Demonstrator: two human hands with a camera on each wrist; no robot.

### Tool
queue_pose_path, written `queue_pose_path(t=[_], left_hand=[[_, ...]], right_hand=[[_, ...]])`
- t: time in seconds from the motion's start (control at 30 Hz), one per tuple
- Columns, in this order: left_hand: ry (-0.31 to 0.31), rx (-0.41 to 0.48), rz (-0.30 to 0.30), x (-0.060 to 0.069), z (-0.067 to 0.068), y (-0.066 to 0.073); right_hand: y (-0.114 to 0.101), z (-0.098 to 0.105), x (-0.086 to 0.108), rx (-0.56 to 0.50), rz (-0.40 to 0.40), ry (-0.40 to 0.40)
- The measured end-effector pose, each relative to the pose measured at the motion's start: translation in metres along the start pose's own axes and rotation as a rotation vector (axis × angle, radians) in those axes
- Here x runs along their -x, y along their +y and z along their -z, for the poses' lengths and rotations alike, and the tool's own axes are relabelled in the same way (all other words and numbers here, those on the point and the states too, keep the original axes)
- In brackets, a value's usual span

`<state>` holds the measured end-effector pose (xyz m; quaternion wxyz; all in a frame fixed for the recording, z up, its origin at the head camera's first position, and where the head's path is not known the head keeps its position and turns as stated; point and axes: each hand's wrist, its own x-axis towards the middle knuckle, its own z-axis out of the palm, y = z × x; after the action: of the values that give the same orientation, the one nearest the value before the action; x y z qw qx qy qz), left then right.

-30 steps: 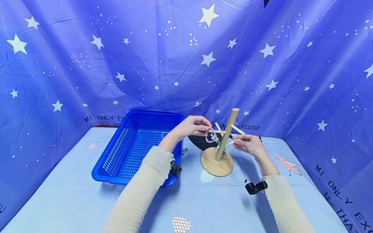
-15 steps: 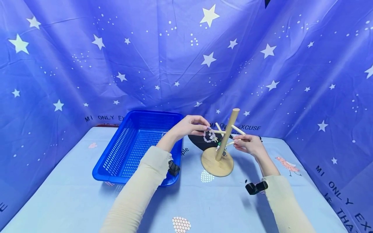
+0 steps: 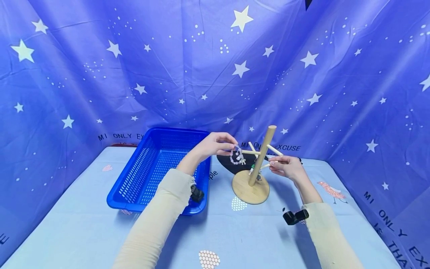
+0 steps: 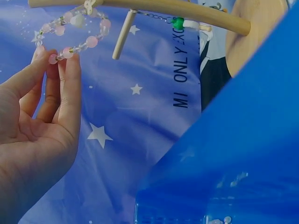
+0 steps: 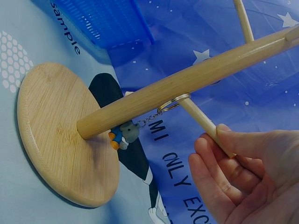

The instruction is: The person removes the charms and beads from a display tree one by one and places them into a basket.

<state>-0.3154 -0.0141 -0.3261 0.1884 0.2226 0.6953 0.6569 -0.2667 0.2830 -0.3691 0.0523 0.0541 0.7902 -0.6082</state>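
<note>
My left hand [image 3: 215, 145] pinches a bracelet [image 4: 92, 42] of pink and clear beads between thumb and fingertips; a small bow charm dangles from it. The bracelet hangs at the tip of a left-pointing peg [image 3: 251, 152] on a wooden peg stand [image 3: 262, 157]; whether the loop still surrounds the peg I cannot tell. On the stand's other side, my right hand [image 5: 247, 172] grips the end of a lower peg [image 5: 201, 116]. From that peg hangs a keychain [image 5: 130, 131] with a small grey animal figure. Another keychain [image 4: 177, 22] with a green piece hangs from a different peg.
Left of the stand is a blue perforated basket [image 3: 115, 203], partly behind the left forearm. A few clear beads [image 4: 227, 219] show in it in the left wrist view. A starry blue curtain [image 3: 181, 74] surrounds the light blue patterned tablecloth [image 3: 248, 239].
My left hand has drawn the bracelet leftward along the peg to its tip, away from the post. The right hand keeps its grip on the lower peg, and the stand has stayed put.
</note>
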Motion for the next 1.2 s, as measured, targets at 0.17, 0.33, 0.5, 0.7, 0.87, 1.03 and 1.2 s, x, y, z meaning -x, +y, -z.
queue_pose_path(t=[0.17, 0.33, 0.5, 0.7, 0.87, 1.03, 1.2], left_hand=[[0.015, -0.003, -0.003, 0.001, 0.005, -0.001], [0.021, 0.015, -0.011, 0.003, 0.01, -0.003], [0.034, 0.014, -0.003, 0.005, 0.014, -0.003], [0.063, -0.021, -0.004, 0.009, 0.018, -0.002], [0.072, -0.009, -0.018, 0.011, 0.023, -0.004], [0.082, -0.003, -0.03, 0.014, 0.03, -0.007], [0.101, -0.011, -0.042, 0.017, 0.037, -0.009]], right_hand=[[0.001, 0.001, 0.0, 0.012, -0.001, 0.004], [0.001, 0.002, 0.0, -0.001, -0.002, 0.003], [0.0, 0.001, -0.001, -0.009, -0.009, -0.003], [0.001, 0.001, -0.002, -0.022, -0.018, -0.005], [0.001, 0.001, -0.002, -0.033, -0.023, -0.001], [0.0, 0.001, -0.001, -0.031, -0.015, -0.002], [0.0, 0.0, -0.001, -0.04, -0.008, -0.004]])
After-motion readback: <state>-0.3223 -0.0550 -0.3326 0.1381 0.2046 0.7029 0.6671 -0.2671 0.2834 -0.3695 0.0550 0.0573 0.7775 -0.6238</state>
